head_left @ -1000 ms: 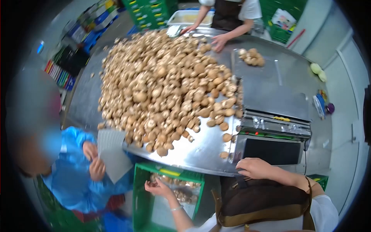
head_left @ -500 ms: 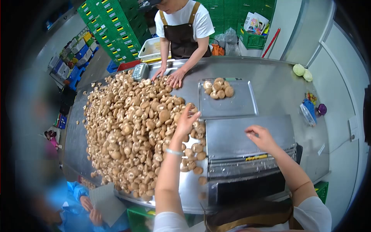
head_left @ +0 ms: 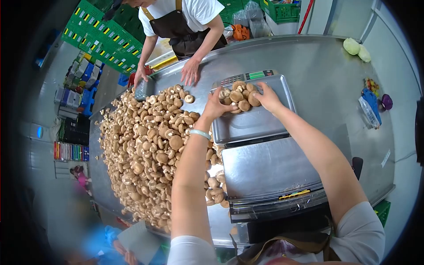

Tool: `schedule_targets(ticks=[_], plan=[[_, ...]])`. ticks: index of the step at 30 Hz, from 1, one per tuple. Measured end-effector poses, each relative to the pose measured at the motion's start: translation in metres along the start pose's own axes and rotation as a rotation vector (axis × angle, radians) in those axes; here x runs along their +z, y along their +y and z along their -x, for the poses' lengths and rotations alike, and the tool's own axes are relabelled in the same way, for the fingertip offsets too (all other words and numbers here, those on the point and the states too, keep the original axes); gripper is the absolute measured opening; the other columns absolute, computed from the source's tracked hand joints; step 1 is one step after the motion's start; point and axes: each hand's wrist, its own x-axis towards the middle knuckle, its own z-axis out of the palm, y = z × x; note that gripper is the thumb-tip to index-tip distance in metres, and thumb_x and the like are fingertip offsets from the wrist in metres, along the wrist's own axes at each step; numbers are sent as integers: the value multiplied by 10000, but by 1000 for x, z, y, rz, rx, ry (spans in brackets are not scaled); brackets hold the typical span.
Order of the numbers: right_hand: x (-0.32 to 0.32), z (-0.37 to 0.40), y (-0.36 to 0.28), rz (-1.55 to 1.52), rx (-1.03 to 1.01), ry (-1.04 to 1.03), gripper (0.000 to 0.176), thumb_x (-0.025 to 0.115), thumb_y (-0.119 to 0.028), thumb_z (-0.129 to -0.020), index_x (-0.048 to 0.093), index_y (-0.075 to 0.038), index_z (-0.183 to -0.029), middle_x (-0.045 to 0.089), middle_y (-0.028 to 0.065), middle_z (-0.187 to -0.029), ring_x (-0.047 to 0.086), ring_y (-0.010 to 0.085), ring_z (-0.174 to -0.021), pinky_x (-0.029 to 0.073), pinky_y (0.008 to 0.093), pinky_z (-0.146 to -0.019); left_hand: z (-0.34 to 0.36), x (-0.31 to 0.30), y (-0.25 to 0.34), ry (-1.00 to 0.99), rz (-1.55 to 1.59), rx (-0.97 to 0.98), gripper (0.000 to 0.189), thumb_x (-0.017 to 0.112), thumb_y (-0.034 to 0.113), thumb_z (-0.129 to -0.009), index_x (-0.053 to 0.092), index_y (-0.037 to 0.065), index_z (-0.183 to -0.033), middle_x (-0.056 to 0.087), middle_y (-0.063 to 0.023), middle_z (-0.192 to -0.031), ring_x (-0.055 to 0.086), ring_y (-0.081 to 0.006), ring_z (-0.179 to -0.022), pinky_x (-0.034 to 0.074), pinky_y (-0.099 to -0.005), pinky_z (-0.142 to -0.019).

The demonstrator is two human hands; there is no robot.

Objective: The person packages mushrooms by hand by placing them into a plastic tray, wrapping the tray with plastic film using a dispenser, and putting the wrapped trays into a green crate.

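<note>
A small heap of brown-capped shiitake mushrooms sits on the metal pan of a weighing scale. My left hand cups the heap from the left, its thumb along the front. From the right, my right hand curls its fingers against the same mushrooms. Some of the mushrooms between my hands are hidden by my fingers. Behind the pan shows the scale's keypad and green display. To the left spreads a large pile of loose shiitake mushrooms, with several more beside my left forearm.
A flat metal-topped wrapping machine stands in front of the scale. Across the steel table, a co-worker in a brown apron touches a grey device. Cabbages and a purple vegetable lie at right. Green crates are stacked behind.
Both my hands have moved forward from above the table to the mushrooms on the scale, closing around them. The co-worker's hands have shifted, one onto the grey device. The view has shifted.
</note>
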Motion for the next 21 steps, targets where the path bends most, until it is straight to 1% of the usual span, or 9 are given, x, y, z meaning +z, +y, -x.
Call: schedule_targets(ticks=[2,6,11,12,14,15,18,19,21], plan=[[-5,16,0,50,-48,82,614,698,-224,-867,458,-29,-1397,525,207,-1376,546,347,-1226,458,411,-1007,24,4,20,49,58,11,1125,952,352,-566,374,42,-1479,432,-292,-1385,484,-412,-1281,452,-419,-1046],[-54,90,-39,-67,-47,-1,591,698,-192,-871,471,-49,-1398,540,182,-1361,601,288,-1093,492,377,-942,94,-2,83,124,-3,49,1040,928,368,-622,400,92,-1473,457,-242,-1347,550,-353,-1193,500,-412,-985],[-102,203,-33,-133,-8,-53,566,701,-145,-869,493,-67,-1390,575,144,-1307,611,232,-965,509,348,-882,204,38,135,147,59,43,1020,929,321,-634,399,60,-1465,467,-225,-1282,576,-307,-1096,532,-380,-901],[-106,223,-31,-96,5,-56,564,701,-142,-869,495,-64,-1387,576,143,-1303,611,229,-966,510,346,-878,223,53,137,162,80,70,1012,928,308,-637,400,59,-1464,461,-223,-1274,574,-306,-1092,533,-382,-898],[-118,260,-27,-15,36,-61,559,702,-136,-867,498,-60,-1382,578,142,-1295,611,223,-968,511,343,-870,258,70,156,110,129,-20,986,923,275,-649,404,54,-1458,447,-221,-1265,575,-305,-1077,532,-383,-898],[-122,274,-26,-1,56,-65,546,696,-139,-873,500,-49,-1376,575,141,-1284,620,231,-964,518,349,-854,270,81,158,158,92,39,981,922,260,-650,403,53,-1456,424,-230,-1299,568,-312,-1087,530,-386,-902],[-128,305,-35,37,116,13,545,726,-174,-852,523,-53,-1344,577,132,-1244,596,268,-1050,495,387,-913,293,95,162,151,155,6,1005,925,272,-642,389,53,-1463,407,-232,-1312,552,-325,-1123,523,-398,-925],[-126,311,-46,204,-67,97,546,736,-187,-839,532,-60,-1329,578,130,-1229,576,277,-1086,478,400,-938,295,95,163,144,142,41,1029,925,288,-632,376,45,-1468,339,-249,-1422,490,-379,-1235,474,-437,-1007],[-115,323,-71,527,-437,264,548,757,-214,-811,551,-75,-1300,580,127,-1199,537,297,-1157,445,427,-988,298,90,170,195,14,138,1032,923,294,-628,375,28,-1462,311,-251,-1476,432,-405,-1303,418,-457,-1066]])
